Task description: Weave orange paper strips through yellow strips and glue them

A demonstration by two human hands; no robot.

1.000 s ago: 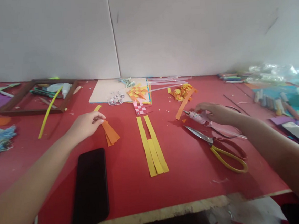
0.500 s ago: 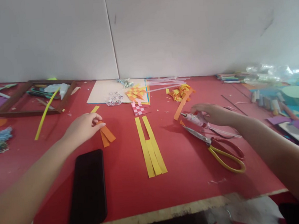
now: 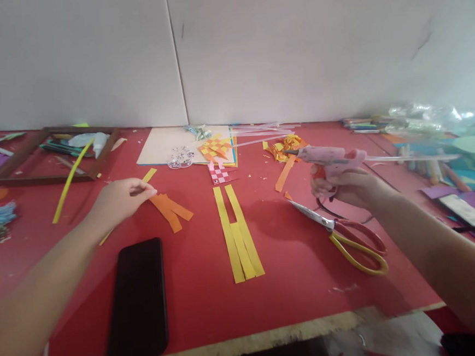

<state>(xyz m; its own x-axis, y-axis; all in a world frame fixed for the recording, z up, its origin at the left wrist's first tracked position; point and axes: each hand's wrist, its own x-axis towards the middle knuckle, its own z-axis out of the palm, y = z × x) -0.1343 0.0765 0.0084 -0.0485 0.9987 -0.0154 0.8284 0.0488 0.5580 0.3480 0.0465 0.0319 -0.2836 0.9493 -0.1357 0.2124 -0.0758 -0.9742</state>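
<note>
Red table [image 3: 205, 295]: yellow strips [image 3: 239, 235] lie mid-table, side by side.
Glue gun [image 3: 330, 158]: held clear of the table, tip pointing left — readying it looks like the step in hand.
Right hand [image 3: 351, 188]: wrapped around its handle.
Left hand [image 3: 120, 201]: thumb and finger nearly together; cannot tell whether they pinch anything.
Orange strips [image 3: 167, 212]: by those fingertips — the next move seems to call for careful aim.
</note>
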